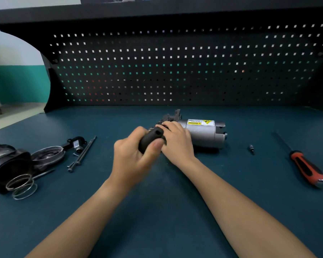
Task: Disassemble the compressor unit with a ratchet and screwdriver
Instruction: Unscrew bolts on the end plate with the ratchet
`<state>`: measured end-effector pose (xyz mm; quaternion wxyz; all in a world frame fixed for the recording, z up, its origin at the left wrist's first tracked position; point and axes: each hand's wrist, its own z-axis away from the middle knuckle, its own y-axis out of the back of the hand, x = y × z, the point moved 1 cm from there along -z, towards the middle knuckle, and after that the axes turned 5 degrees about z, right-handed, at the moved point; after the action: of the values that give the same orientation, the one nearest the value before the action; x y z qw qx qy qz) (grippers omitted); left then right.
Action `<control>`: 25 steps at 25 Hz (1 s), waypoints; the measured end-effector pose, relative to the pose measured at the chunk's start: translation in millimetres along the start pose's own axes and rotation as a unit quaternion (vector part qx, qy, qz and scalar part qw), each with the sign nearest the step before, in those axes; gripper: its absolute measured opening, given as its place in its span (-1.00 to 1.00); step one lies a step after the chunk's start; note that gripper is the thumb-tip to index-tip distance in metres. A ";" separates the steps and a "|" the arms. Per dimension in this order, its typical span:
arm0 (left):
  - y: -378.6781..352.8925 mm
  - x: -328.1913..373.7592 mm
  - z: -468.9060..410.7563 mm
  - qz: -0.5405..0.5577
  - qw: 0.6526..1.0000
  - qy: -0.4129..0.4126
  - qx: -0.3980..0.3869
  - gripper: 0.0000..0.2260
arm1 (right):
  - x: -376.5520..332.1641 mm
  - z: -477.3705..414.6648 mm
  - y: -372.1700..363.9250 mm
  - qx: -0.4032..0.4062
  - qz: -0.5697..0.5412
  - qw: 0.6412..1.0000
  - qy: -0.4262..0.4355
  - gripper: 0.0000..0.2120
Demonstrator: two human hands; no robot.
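Item: compressor unit (203, 135), laid on its side on the blue-green bench top (166, 211), near the middle and just in front of the black pegboard (175, 67). The long axis is set left to right across the bench. The grey cylindrical end is pointed to the right; the dark, blocky head end is pointed left and is largely covered by the hands. A yellow-and-white warning label (200, 122) is carried on the upper side of the cylinder. Left hand (132, 155): fingers and thumb are wrapped closed round the black handle of the ratchet (150, 138), with the thumb laid along the near side; the ratchet's working end is hidden behind the right hand. Right hand (177, 142): fingers are curled down over the head end of the unit, which is gripped from above. Screwdriver (306, 166): red-and-black handle, left lying well to the right, shaft pointed away and leftward, held by no one. A small loose bit (251, 148) is placed between it and the unit. At far left are grouped a black housing (6, 164), a round cover (48, 155), long bolts (82, 155) and wire rings (21, 185).
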<state>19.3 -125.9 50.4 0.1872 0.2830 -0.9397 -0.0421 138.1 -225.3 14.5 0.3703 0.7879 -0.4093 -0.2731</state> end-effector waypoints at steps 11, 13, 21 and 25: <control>2.5 -35.2 -3.4 -0.013 0.997 0.014 0.074 -0.55 | 87.6 -43.2 80.9 -0.389 0.181 0.894 -0.127 -0.20; 3.7 -40.9 -7.8 -0.016 0.996 0.018 0.091 -0.55 | 80.7 -51.6 73.0 -0.393 0.193 0.893 -0.103 -0.30; 5.8 -73.9 -36.1 -0.041 0.991 0.012 0.126 -0.55 | 86.6 -54.9 48.7 -0.302 0.102 0.943 -0.098 -0.33; 4.6 -90.7 -49.6 -0.033 0.986 0.032 0.159 -0.59 | 87.9 -56.8 45.3 -0.279 0.102 0.948 -0.117 -0.41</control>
<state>105.4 -71.0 67.4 0.1683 0.3415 -0.9180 0.1111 205.1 -297.0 72.7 0.5508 0.5697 -0.4354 -0.4273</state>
